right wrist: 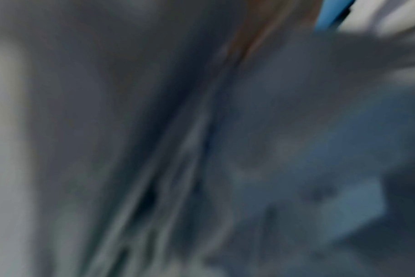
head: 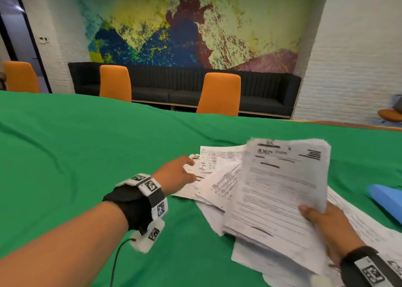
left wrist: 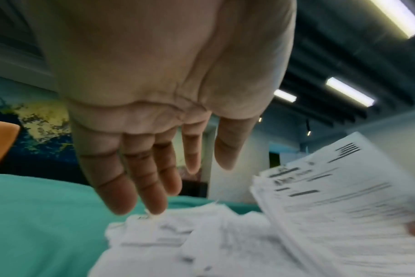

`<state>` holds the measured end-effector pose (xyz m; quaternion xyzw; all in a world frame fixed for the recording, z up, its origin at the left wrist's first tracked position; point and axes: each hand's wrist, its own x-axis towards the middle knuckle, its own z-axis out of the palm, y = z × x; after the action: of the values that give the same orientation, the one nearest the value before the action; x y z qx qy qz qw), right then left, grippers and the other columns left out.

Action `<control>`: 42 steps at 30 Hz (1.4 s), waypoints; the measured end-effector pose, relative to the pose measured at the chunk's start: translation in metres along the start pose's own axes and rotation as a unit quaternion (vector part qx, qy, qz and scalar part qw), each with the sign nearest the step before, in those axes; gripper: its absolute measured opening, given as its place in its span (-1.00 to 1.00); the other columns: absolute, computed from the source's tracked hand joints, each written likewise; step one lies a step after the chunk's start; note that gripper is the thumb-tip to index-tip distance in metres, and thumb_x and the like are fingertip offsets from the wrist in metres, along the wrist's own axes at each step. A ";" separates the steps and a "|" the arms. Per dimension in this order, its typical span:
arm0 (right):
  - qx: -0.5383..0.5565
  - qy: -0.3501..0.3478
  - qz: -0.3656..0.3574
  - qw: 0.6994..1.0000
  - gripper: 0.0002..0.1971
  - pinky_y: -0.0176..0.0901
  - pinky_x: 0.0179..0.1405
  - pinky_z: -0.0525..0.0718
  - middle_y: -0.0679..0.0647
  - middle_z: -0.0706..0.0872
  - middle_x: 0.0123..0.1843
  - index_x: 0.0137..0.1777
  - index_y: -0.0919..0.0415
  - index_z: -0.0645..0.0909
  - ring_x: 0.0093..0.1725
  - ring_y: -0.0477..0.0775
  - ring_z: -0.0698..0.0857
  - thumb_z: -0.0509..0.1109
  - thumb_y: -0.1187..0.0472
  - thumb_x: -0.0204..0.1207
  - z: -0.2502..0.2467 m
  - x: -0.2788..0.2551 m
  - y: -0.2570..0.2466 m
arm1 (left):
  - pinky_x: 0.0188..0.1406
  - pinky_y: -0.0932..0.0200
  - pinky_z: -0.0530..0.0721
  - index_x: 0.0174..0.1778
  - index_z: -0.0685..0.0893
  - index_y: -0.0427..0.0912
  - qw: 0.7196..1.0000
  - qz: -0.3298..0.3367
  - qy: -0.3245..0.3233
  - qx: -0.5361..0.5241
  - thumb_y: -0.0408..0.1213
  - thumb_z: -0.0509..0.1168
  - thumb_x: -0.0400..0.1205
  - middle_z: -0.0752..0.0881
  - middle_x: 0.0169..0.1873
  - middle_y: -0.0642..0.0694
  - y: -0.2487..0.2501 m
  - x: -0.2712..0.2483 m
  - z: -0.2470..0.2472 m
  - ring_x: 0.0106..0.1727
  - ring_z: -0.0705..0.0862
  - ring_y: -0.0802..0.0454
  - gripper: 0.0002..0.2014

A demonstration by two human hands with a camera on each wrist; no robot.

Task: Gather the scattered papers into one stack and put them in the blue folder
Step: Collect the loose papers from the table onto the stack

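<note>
My right hand [head: 319, 219] grips a thick stack of printed papers [head: 280, 195] by its lower right edge, thumb on top, and holds it tilted above the green table. Loose sheets [head: 217, 169] lie fanned on the cloth beside and under the stack. Over their left end my left hand [head: 180, 173] reaches with straight, spread fingers [left wrist: 154, 187]; the fingertips touch or nearly touch the loose sheets [left wrist: 168, 239]. The held stack [left wrist: 344, 196] also shows at the right of the left wrist view. A corner of the blue folder [head: 387, 199] lies at the right edge. The right wrist view is only blur.
The green cloth [head: 87, 156] covers a wide table. Orange chairs [head: 219, 95] stand at its far edge, with a dark sofa [head: 174, 84] and a painted wall behind. A thin cable [head: 117, 258] runs from my left wristband.
</note>
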<state>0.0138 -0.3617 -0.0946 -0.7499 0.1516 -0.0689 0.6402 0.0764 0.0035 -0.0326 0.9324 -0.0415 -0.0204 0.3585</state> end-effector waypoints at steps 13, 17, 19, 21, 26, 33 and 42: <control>-0.088 -0.011 0.091 0.992 -0.86 -0.11 -0.16 0.60 0.10 0.85 -0.08 0.13 0.28 0.73 -0.05 0.16 0.79 0.51 0.32 0.60 -0.021 0.008 0.032 | 0.10 0.16 0.43 0.21 0.50 -0.07 0.968 -0.102 -0.095 0.209 0.06 0.29 0.69 0.47 0.21 -0.12 -0.001 0.112 0.066 0.23 0.47 0.01 -0.67; -0.108 -0.009 0.107 0.988 -0.75 -0.05 -0.09 0.54 0.09 0.78 -0.09 0.23 0.27 0.68 -0.10 0.08 0.70 0.54 0.30 0.58 -0.021 0.010 0.028 | 0.00 0.18 0.48 0.10 0.69 -0.18 0.973 -0.121 -0.094 0.173 0.17 0.36 0.61 0.62 0.10 -0.15 0.010 0.136 0.084 0.10 0.59 -0.12 -0.56; -0.118 -0.011 0.115 0.986 -0.65 -0.07 -0.06 0.56 0.17 0.76 0.01 0.36 0.28 0.68 -0.08 0.10 0.70 0.53 0.29 0.59 -0.019 0.013 0.028 | 0.17 0.12 0.56 0.29 0.69 -0.23 0.977 -0.129 -0.078 0.151 0.18 0.46 0.52 0.71 0.23 -0.16 0.007 0.149 0.093 0.24 0.67 -0.16 -0.40; -0.128 -0.013 0.118 0.985 -0.60 0.02 0.20 0.60 0.18 0.77 0.09 0.43 0.29 0.66 0.03 0.19 0.71 0.52 0.29 0.60 -0.018 0.015 0.030 | 0.28 0.09 0.58 0.34 0.69 -0.20 0.978 -0.126 -0.071 0.153 0.17 0.48 0.49 0.72 0.26 -0.10 0.011 0.150 0.098 0.31 0.66 -0.15 -0.38; -0.113 -0.012 0.121 0.986 -0.64 -0.04 0.19 0.54 -0.03 0.75 -0.11 0.37 0.30 0.67 -0.08 0.02 0.69 0.52 0.35 0.59 -0.019 0.016 0.030 | 0.37 0.12 0.54 0.51 0.55 -0.21 0.984 -0.118 -0.050 0.125 -0.18 0.42 0.63 0.62 0.44 -0.15 0.024 0.138 0.100 0.35 0.61 -0.10 -0.48; -0.073 0.051 0.092 0.992 -0.54 0.09 0.22 0.51 0.31 0.70 0.09 0.37 0.46 0.67 -0.14 0.15 0.64 0.61 0.30 0.51 -0.046 0.010 0.010 | 0.26 0.16 0.59 0.65 0.36 -0.07 0.992 -0.110 -0.034 0.047 -0.38 0.48 0.57 0.51 0.57 -0.09 0.000 0.100 0.046 0.40 0.62 -0.14 -0.27; 0.039 0.013 0.085 0.996 -0.76 0.11 -0.05 0.75 0.14 0.93 -0.18 0.23 0.27 0.68 -0.05 0.41 0.85 0.47 0.40 0.59 -0.062 -0.022 0.004 | 0.45 -0.10 0.58 0.63 0.38 0.09 0.984 -0.142 -0.089 0.058 -0.36 0.46 0.55 0.51 0.56 -0.01 -0.081 -0.034 0.003 0.33 0.68 -0.04 -0.27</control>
<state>-0.0262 -0.4135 -0.0861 -0.7079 0.2207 -0.0301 0.6703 0.0471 0.0645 -0.0891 0.9424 0.0587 -0.1514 0.2926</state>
